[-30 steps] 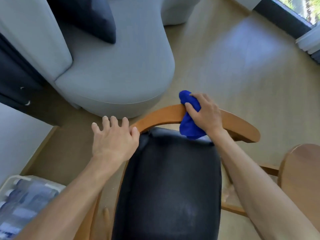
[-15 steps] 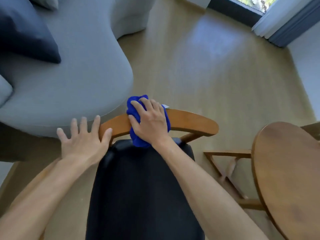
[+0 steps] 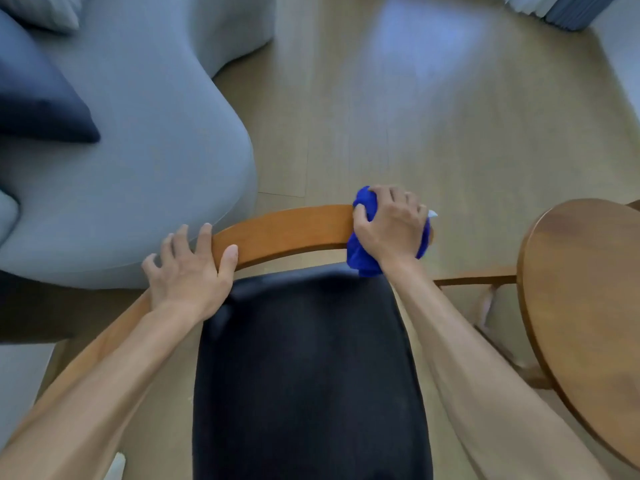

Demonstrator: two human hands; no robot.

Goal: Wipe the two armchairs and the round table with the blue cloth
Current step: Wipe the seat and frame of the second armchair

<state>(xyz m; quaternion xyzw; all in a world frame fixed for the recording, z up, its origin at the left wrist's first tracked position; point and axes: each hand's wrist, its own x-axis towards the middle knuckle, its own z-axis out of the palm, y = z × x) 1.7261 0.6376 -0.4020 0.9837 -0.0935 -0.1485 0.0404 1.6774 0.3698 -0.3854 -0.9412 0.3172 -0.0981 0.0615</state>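
Observation:
A wooden armchair with a curved top rail (image 3: 284, 230) and a black padded back (image 3: 304, 358) stands right below me. My right hand (image 3: 391, 226) grips the bunched blue cloth (image 3: 362, 256) and presses it on the right end of the rail. My left hand (image 3: 188, 268) rests flat on the rail's left end, fingers spread and thumb on the wood. The round wooden table (image 3: 588, 289) sits at the right edge, close to my right forearm. No second armchair is in view.
A grey upholstered sofa (image 3: 138, 161) with a dark navy cushion (image 3: 41, 109) fills the left, just beyond the chair's rail. Light wooden floor (image 3: 433, 126) stretches ahead. Curtains (image 3: 561, 12) hang at the top right corner.
My right hand has slid the blue cloth along the rail from its middle to its right end. My left hand has stayed on the rail's left end.

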